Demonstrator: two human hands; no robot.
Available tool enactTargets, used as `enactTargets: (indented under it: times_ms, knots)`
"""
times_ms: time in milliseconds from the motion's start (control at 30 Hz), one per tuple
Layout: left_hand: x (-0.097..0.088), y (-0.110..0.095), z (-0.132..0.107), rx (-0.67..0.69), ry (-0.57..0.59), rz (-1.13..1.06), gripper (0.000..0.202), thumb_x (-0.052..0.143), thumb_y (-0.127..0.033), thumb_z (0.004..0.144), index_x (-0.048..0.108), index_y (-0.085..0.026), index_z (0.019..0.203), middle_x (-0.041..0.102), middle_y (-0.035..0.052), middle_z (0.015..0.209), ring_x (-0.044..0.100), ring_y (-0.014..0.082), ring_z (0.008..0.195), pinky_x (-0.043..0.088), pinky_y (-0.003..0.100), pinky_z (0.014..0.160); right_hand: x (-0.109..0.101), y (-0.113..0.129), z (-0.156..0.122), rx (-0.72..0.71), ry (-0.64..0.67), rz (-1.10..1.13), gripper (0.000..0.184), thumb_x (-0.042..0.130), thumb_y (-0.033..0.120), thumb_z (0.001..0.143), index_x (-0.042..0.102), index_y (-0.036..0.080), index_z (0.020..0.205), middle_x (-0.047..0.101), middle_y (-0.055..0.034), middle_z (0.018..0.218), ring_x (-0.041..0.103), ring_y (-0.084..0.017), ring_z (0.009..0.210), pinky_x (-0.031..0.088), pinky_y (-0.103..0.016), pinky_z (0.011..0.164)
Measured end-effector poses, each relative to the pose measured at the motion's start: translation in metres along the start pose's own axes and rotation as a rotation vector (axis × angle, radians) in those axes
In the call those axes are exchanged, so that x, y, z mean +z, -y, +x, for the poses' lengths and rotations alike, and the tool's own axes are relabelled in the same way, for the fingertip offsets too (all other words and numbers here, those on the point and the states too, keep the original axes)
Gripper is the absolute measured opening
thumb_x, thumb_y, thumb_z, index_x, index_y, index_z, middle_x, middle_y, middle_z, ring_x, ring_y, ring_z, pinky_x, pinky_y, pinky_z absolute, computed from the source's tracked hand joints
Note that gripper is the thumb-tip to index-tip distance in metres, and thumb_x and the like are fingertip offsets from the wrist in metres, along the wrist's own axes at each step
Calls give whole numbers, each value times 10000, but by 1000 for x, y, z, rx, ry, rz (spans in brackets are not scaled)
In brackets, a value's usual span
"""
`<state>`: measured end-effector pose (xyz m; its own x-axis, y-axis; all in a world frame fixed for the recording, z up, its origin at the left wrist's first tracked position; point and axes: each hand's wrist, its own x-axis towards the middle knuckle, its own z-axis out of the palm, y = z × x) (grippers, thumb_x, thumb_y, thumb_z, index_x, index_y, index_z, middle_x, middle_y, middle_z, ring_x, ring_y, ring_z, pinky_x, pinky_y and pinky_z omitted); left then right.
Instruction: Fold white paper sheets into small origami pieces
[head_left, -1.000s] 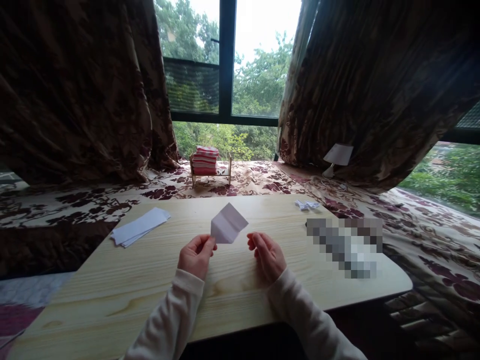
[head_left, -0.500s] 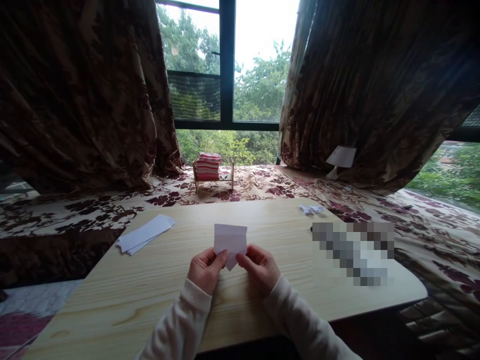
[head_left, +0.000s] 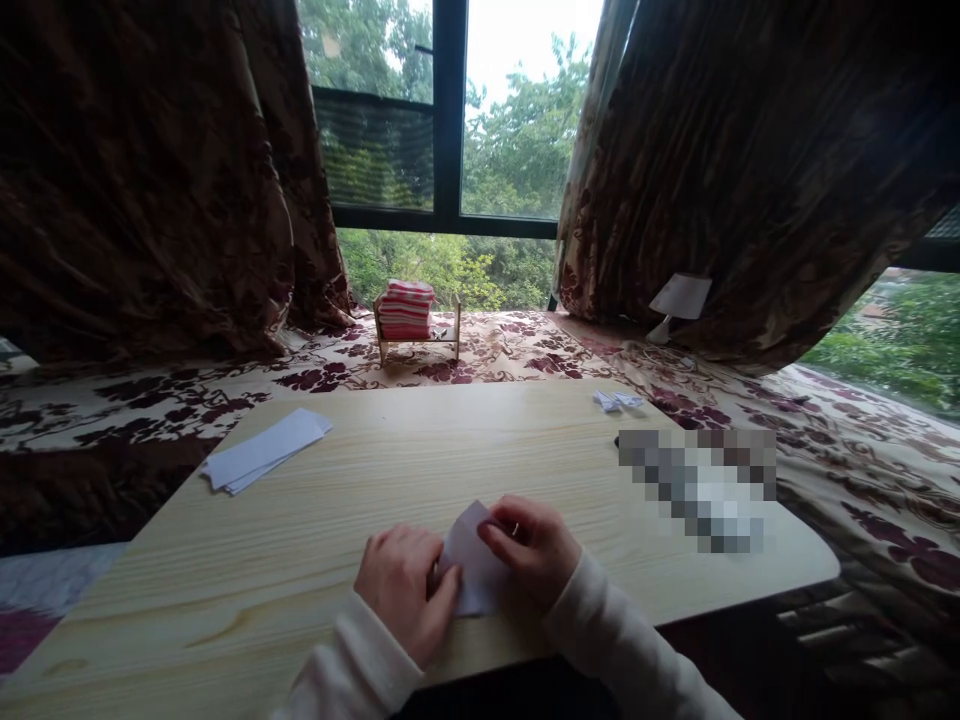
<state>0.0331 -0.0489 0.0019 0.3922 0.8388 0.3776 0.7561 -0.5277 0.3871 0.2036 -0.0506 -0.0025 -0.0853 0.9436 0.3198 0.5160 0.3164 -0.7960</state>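
A small folded piece of white paper (head_left: 474, 560) is between my two hands, low over the near part of the table, its pointed end facing away from me. My left hand (head_left: 405, 580) grips its left edge, the thumb lying on the paper and the fingers curled behind. On the other side my right hand (head_left: 531, 545) pinches the right edge between thumb and fingers. The fingertips behind the paper are hidden.
Paper strips (head_left: 266, 450) lie in a stack on the wooden table (head_left: 360, 460) at left. Small folded paper pieces (head_left: 617, 401) sit at the far right, near a blurred-out object (head_left: 690, 490). Beyond are a little rack (head_left: 420, 340) with striped cloths (head_left: 406, 308) and a lamp (head_left: 681, 296).
The paper has come down towards me and turned, so its point now faces away instead of towards me. Both hands moved nearer with it, and the view tilted slightly downward.
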Motion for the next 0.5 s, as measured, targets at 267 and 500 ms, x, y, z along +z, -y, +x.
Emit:
enactTargets:
  times_ms: [267,500]
  knots:
    - [-1,4,-19,207,-221,-11,166,457,-207,769,603,-217,848,620,30,906,515,195,853,314,377,792,-2,-2,9,132,77,-162,132,529,207,664,573,144,557,448,37,479,389,-71,477,295,-191,461]
    - [0,4,-24,285,-242,-17,244,415,-202,817,607,-253,959,643,-5,975,514,186,884,270,408,845,-9,3,27,120,290,-303,136,590,277,650,616,151,604,490,33,500,409,-76,482,277,-196,453]
